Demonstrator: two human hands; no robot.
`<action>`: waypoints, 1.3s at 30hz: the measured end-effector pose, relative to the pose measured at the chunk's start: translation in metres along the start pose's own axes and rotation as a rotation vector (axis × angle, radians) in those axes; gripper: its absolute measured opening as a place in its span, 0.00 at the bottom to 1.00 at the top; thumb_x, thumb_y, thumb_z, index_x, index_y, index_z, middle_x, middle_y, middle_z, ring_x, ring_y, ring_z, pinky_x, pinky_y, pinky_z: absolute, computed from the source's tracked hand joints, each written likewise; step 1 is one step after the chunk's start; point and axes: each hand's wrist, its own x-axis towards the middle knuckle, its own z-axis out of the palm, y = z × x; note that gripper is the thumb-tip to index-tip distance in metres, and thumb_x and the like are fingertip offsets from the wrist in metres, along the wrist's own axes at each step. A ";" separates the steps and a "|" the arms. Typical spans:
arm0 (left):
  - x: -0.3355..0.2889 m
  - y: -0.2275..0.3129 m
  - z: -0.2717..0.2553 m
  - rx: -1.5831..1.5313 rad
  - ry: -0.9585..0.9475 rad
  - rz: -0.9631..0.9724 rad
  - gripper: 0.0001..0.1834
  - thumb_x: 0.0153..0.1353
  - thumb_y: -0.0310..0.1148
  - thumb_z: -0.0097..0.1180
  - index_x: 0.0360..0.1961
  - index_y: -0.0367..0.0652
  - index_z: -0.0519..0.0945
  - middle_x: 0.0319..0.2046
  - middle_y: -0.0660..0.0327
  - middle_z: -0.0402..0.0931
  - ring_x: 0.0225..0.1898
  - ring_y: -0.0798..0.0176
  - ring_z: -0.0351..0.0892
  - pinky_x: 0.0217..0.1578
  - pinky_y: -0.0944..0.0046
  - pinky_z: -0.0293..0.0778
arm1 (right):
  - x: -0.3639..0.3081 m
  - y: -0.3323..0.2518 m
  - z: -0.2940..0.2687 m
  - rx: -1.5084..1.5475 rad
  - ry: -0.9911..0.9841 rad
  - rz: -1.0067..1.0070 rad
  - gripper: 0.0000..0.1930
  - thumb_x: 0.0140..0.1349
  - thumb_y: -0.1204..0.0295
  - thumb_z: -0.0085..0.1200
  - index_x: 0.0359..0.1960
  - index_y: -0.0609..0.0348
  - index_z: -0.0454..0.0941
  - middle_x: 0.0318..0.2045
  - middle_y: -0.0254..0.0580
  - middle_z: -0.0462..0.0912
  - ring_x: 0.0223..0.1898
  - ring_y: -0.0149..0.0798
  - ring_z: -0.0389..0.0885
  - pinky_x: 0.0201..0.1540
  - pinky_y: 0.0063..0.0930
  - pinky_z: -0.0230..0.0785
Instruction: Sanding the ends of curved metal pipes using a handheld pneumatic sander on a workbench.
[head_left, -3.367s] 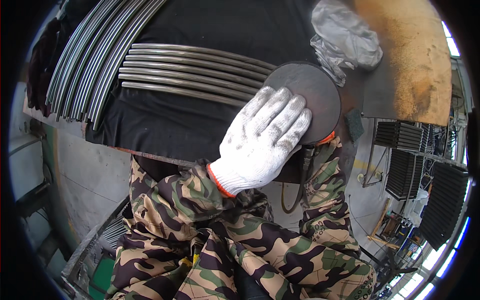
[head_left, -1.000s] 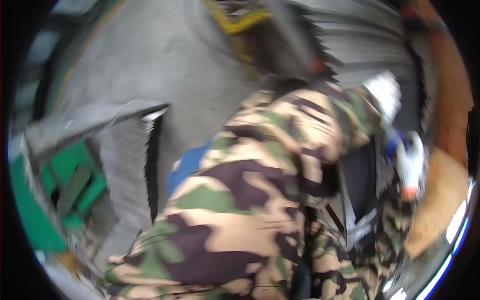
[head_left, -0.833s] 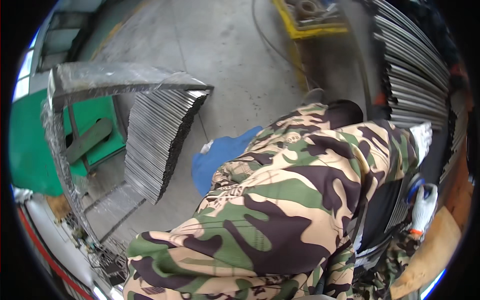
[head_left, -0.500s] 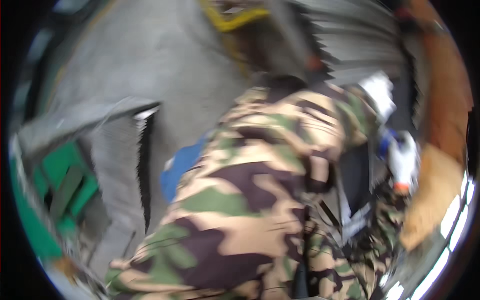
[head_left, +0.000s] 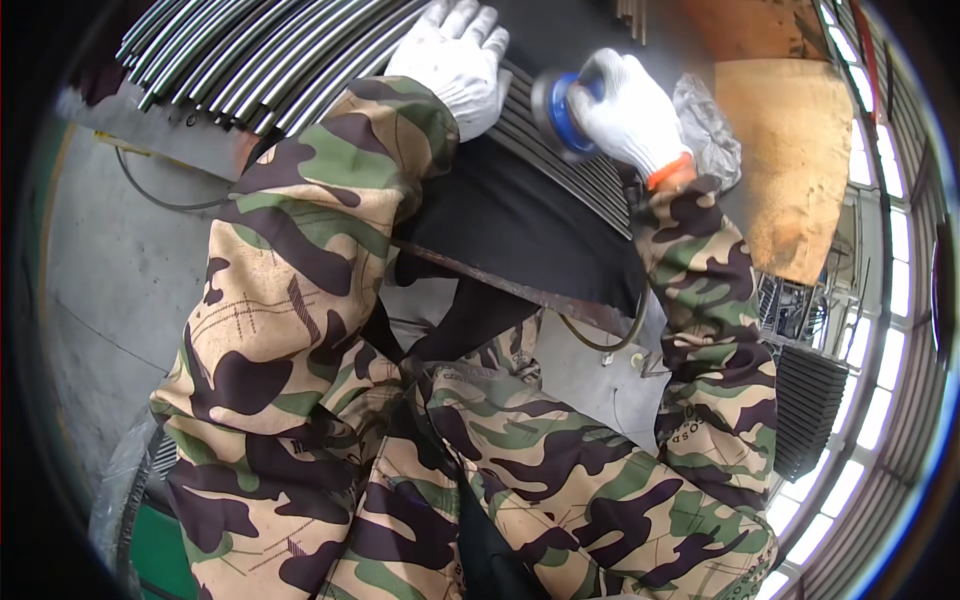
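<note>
My left hand [head_left: 455,68], in a white knit glove, lies over a row of thin dark metal tubes [head_left: 270,70]. Its fingers are stretched out and slightly apart, and it holds nothing. To the right, my right hand [head_left: 632,112], gloved the same way with an orange cuff, has its fingers closed round a round blue object with a pale grey rim [head_left: 574,122]. Blur hides the exact kind of that object. More of the tubes [head_left: 565,165] run beneath it. Black cloth [head_left: 510,215] covers the surface nearer to me.
Crumpled clear plastic [head_left: 708,130] lies beside my right wrist, next to a brown board [head_left: 795,170]. A rusty metal edge [head_left: 520,285] crosses before my knees, with a hose [head_left: 625,335] hanging by it. Stacked dark tubes [head_left: 810,410] stand farther right.
My view has swung from the floor and a green-lined bin to the row of tubes. My left hand now rests on the tubes; the right still holds the blue object, now over them.
</note>
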 end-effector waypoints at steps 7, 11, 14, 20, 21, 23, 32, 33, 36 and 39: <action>-0.011 -0.001 -0.010 -0.029 -0.005 0.025 0.28 0.68 0.44 0.53 0.60 0.33 0.80 0.63 0.40 0.76 0.69 0.38 0.70 0.73 0.40 0.56 | -0.019 -0.015 0.013 0.046 -0.012 -0.068 0.15 0.64 0.56 0.58 0.46 0.50 0.82 0.45 0.56 0.83 0.47 0.58 0.86 0.52 0.49 0.78; 0.002 -0.002 -0.012 -0.023 0.046 0.046 0.27 0.66 0.43 0.55 0.58 0.32 0.80 0.62 0.39 0.77 0.66 0.38 0.72 0.72 0.39 0.58 | -0.014 -0.008 0.008 -0.003 0.052 -0.052 0.15 0.63 0.57 0.59 0.45 0.52 0.82 0.44 0.54 0.83 0.44 0.58 0.86 0.49 0.48 0.79; 0.010 -0.003 -0.018 -0.012 0.039 0.094 0.27 0.66 0.43 0.56 0.58 0.32 0.80 0.60 0.39 0.77 0.65 0.37 0.73 0.70 0.38 0.59 | -0.030 -0.013 0.010 0.000 0.192 -0.190 0.13 0.62 0.60 0.62 0.42 0.52 0.82 0.40 0.49 0.83 0.38 0.54 0.85 0.45 0.44 0.79; 0.010 -0.008 -0.017 0.026 0.030 0.075 0.27 0.67 0.43 0.56 0.58 0.32 0.80 0.60 0.39 0.78 0.66 0.37 0.72 0.70 0.38 0.60 | -0.008 -0.020 0.003 0.020 0.268 -0.181 0.10 0.62 0.64 0.57 0.37 0.56 0.79 0.31 0.56 0.81 0.35 0.60 0.84 0.38 0.54 0.78; 0.011 -0.009 -0.017 0.035 0.037 0.093 0.27 0.67 0.43 0.55 0.58 0.32 0.80 0.60 0.39 0.78 0.65 0.37 0.73 0.71 0.38 0.60 | -0.014 -0.025 -0.002 0.044 0.228 -0.192 0.10 0.62 0.63 0.57 0.38 0.57 0.79 0.31 0.57 0.81 0.35 0.60 0.84 0.39 0.54 0.78; 0.009 -0.006 -0.020 0.038 0.034 0.090 0.27 0.67 0.43 0.55 0.59 0.32 0.80 0.60 0.39 0.78 0.66 0.37 0.72 0.71 0.38 0.60 | -0.028 -0.035 -0.013 0.062 0.179 -0.200 0.12 0.62 0.62 0.56 0.38 0.58 0.79 0.32 0.58 0.81 0.34 0.61 0.84 0.40 0.53 0.78; 0.006 -0.001 -0.021 0.044 0.033 0.106 0.27 0.67 0.42 0.55 0.58 0.32 0.80 0.60 0.39 0.78 0.66 0.37 0.72 0.71 0.38 0.59 | -0.036 -0.020 -0.005 0.077 0.207 -0.201 0.11 0.62 0.62 0.57 0.37 0.57 0.79 0.32 0.59 0.81 0.34 0.62 0.83 0.39 0.54 0.77; 0.007 -0.002 -0.023 0.063 0.025 0.108 0.26 0.67 0.42 0.55 0.58 0.32 0.81 0.60 0.39 0.78 0.67 0.36 0.72 0.71 0.38 0.59 | -0.032 -0.013 -0.002 0.061 0.240 -0.204 0.11 0.62 0.62 0.57 0.37 0.57 0.79 0.32 0.58 0.81 0.33 0.62 0.83 0.39 0.53 0.77; 0.008 0.000 -0.017 0.100 0.037 0.111 0.26 0.68 0.41 0.54 0.58 0.30 0.80 0.60 0.39 0.78 0.66 0.36 0.73 0.71 0.38 0.60 | -0.026 0.014 0.010 -0.004 0.321 -0.167 0.11 0.62 0.63 0.56 0.35 0.58 0.79 0.31 0.59 0.80 0.33 0.62 0.83 0.38 0.53 0.77; 0.012 0.001 -0.016 0.133 0.011 0.163 0.26 0.68 0.40 0.54 0.58 0.29 0.80 0.60 0.39 0.78 0.66 0.36 0.73 0.71 0.40 0.60 | -0.047 0.018 0.000 0.038 0.189 -0.126 0.12 0.62 0.62 0.57 0.36 0.57 0.78 0.31 0.59 0.80 0.32 0.61 0.83 0.37 0.52 0.77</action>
